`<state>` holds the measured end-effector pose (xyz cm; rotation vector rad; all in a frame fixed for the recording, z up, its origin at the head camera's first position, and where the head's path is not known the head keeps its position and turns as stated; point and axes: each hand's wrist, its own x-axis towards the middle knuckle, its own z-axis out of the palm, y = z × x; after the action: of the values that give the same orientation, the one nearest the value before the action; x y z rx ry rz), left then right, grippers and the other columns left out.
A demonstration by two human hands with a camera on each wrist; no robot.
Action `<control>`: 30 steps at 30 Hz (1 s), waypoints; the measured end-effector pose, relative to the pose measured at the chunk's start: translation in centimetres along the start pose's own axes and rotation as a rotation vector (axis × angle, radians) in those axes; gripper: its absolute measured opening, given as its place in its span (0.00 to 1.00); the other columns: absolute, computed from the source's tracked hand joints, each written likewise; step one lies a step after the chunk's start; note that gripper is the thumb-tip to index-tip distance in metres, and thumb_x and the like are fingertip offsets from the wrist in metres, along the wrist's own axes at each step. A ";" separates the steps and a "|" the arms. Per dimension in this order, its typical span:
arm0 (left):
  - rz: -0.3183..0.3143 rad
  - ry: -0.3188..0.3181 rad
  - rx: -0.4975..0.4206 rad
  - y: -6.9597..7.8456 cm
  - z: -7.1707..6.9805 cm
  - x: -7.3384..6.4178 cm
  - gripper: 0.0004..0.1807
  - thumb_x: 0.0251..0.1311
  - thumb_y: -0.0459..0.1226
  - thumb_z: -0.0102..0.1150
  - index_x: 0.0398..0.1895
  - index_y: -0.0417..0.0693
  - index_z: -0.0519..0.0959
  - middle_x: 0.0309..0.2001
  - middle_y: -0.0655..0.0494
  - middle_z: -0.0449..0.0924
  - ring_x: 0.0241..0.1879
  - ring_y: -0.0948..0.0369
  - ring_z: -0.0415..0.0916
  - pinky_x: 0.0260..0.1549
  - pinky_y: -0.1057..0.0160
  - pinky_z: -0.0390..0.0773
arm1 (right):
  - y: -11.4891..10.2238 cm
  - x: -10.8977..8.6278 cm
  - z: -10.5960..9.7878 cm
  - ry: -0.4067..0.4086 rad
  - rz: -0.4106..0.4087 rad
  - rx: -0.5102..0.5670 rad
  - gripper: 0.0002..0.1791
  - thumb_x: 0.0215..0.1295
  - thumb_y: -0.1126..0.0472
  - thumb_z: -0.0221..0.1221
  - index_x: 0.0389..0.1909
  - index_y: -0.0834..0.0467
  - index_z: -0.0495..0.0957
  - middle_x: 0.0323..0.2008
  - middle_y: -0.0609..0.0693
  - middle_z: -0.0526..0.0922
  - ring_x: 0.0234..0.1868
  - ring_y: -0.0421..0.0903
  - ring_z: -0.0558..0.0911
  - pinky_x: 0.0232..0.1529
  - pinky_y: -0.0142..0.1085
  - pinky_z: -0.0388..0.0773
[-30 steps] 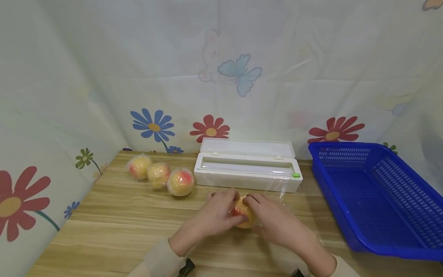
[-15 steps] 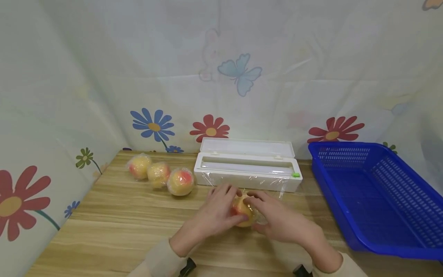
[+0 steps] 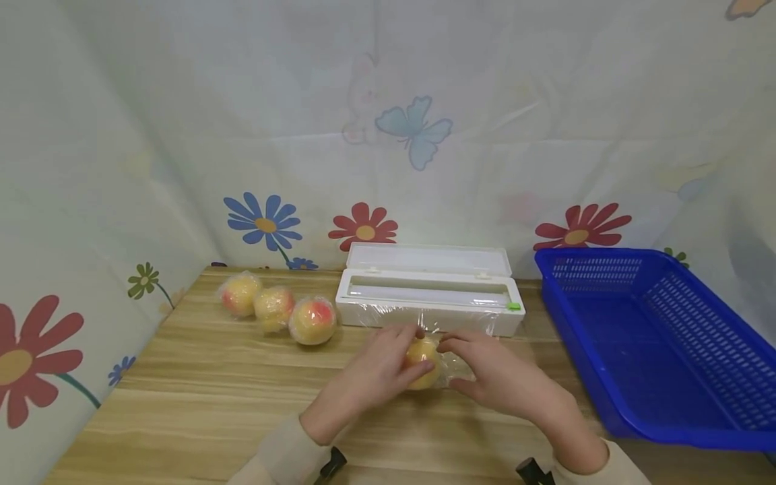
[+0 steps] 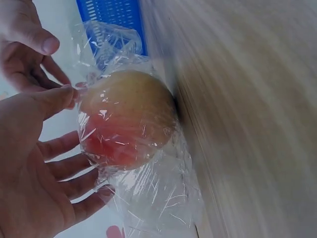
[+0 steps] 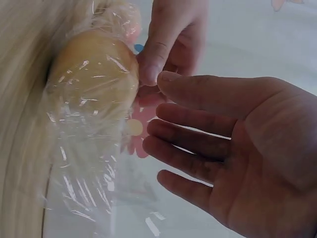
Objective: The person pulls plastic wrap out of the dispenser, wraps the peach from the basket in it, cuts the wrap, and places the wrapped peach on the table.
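Observation:
A yellow peach with a red blush (image 4: 129, 119) rests on the wooden table, with clear plastic wrap (image 4: 158, 193) over it and spreading loosely on both sides. My left hand (image 3: 378, 364) holds the peach, its thumb on the near side and its fingers on the far side. To the right, my right hand (image 3: 506, 377) is held beside the fruit with fingers spread, nothing gripped between them. Film stretches back from the peach to a white wrap dispenser (image 3: 424, 316), whose lid stands raised and whose roll shows inside.
Three film-wrapped peaches (image 3: 312, 321) sit in a row at the left of the dispenser. A blue plastic basket (image 3: 582, 364) occupies the right side of the table (image 3: 242, 404). Behind hangs a curtain (image 3: 291, 148) printed with flowers and a butterfly.
My right hand has drawn back slightly to the right, leaving the peach and crumpled film beside it more exposed. The left hand stays at the peach. The head view has shifted slightly.

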<state>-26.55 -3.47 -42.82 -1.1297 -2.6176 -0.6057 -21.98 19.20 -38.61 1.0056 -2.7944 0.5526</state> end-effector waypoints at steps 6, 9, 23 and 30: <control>0.019 0.014 0.002 -0.1 -0.1 -0.1 0.21 0.67 0.50 0.67 0.54 0.48 0.76 0.49 0.55 0.78 0.48 0.57 0.75 0.52 0.54 0.75 | 0.0 0.1 0.2 -0.011 -0.003 -0.019 0.24 0.58 0.64 0.74 0.54 0.62 0.81 0.51 0.55 0.83 0.54 0.55 0.82 0.55 0.52 0.78; 0.011 0.004 0.007 -0.1 -0.3 -0.3 0.23 0.65 0.51 0.68 0.55 0.49 0.76 0.51 0.55 0.76 0.52 0.57 0.74 0.56 0.54 0.74 | 0.0 -0.2 -0.1 -0.036 -0.001 -0.027 0.24 0.58 0.63 0.74 0.55 0.61 0.81 0.51 0.54 0.84 0.53 0.55 0.82 0.54 0.52 0.79; -0.022 -0.078 -0.048 -0.2 -2.0 -0.1 0.26 0.66 0.51 0.67 0.60 0.47 0.76 0.56 0.52 0.75 0.57 0.56 0.72 0.58 0.54 0.74 | 1.7 -1.3 -2.6 0.196 0.061 0.074 0.16 0.69 0.65 0.65 0.56 0.62 0.80 0.51 0.56 0.85 0.53 0.56 0.83 0.52 0.55 0.80; -0.014 -0.079 -0.045 0.4 -2.8 1.4 0.22 0.71 0.49 0.62 0.58 0.45 0.78 0.55 0.52 0.77 0.55 0.55 0.75 0.57 0.54 0.75 | 4.7 -1.0 -2.6 0.443 0.390 0.038 0.18 0.70 0.76 0.50 0.59 0.78 0.71 0.53 0.75 0.77 0.56 0.70 0.76 0.58 0.63 0.71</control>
<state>-27.05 -3.60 -39.73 -1.1728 -2.6934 -0.6388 -24.17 24.13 -37.81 0.2816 -2.5762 0.7642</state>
